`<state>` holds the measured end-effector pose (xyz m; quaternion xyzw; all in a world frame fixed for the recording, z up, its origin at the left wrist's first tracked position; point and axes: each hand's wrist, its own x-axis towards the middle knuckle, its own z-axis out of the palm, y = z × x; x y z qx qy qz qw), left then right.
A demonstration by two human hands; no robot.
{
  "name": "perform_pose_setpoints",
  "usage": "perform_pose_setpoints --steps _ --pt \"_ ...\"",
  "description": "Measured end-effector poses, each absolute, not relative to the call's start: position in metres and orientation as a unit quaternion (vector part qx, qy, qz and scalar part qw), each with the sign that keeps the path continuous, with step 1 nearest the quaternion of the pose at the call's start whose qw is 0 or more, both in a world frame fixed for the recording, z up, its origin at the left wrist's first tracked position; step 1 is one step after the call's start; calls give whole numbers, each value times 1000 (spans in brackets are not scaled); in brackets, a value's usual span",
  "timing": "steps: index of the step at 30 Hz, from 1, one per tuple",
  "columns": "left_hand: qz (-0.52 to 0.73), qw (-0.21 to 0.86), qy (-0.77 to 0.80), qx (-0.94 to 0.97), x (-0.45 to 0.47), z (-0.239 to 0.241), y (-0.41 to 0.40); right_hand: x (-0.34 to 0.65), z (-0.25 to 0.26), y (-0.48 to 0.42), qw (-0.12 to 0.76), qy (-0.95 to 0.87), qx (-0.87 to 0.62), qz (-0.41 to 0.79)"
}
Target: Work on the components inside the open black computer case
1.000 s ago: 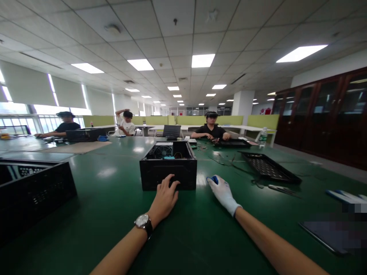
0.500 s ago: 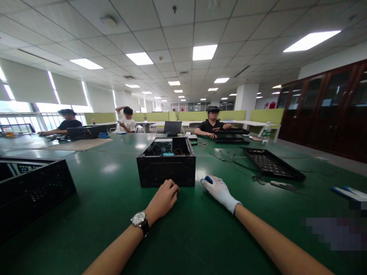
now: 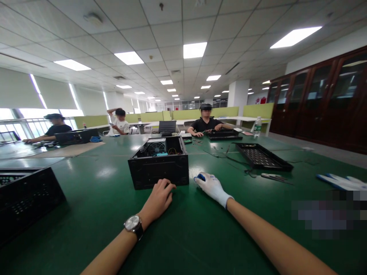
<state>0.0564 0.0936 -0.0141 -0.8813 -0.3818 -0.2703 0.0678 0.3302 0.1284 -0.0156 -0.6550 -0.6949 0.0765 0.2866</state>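
Note:
A black computer case (image 3: 156, 172) lies on the green table (image 3: 183, 229), its top side uncovered, showing a fan (image 3: 156, 148) and some thin wires. My left hand (image 3: 158, 198), bare and with a wristwatch (image 3: 133, 224) above it, rests just in front of the case. Its fingers are loosely bent and apart, and I see nothing in them. To the right of the case, my right hand (image 3: 211, 188) lies on the table in a white glove with a blue palm. Its fingers curve with a gap at the thumb; no held thing shows.
Another black case (image 3: 31, 202) stands at the left. Toward the right lie a black perforated panel (image 3: 262, 157), cables, tweezers-like tools (image 3: 273, 177) and another glove (image 3: 344, 181). Across the table a person (image 3: 205, 123) handles a black panel (image 3: 223, 134); two more people sit farther left.
My view has turned slightly right, so everything sits farther left. My left hand's fingers have spread slightly; my right hand keeps its pose. The dark panels by the person opposite now overlap.

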Motion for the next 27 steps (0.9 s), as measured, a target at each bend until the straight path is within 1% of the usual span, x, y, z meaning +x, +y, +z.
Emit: perform_pose_setpoints --steps 8,11,13,17,19,21,27 --pt "-284 121 -379 -872 58 -10 87 329 -12 125 293 -694 -653 76" --pt "-283 160 -366 -872 59 6 86 329 -11 125 297 -689 -656 78" --pt "-282 188 -369 -865 60 26 90 329 -12 126 300 -686 -658 81" --pt "-288 239 -436 -818 63 77 113 329 -14 129 310 -681 -658 88" --pt "-270 248 -480 -797 63 94 126 328 -15 129 316 -680 -656 91" --pt "-239 247 -515 -785 64 100 137 329 -16 130 323 -677 -654 95" --pt "-182 228 -583 -758 67 94 145 332 -19 134 347 -675 -644 97"
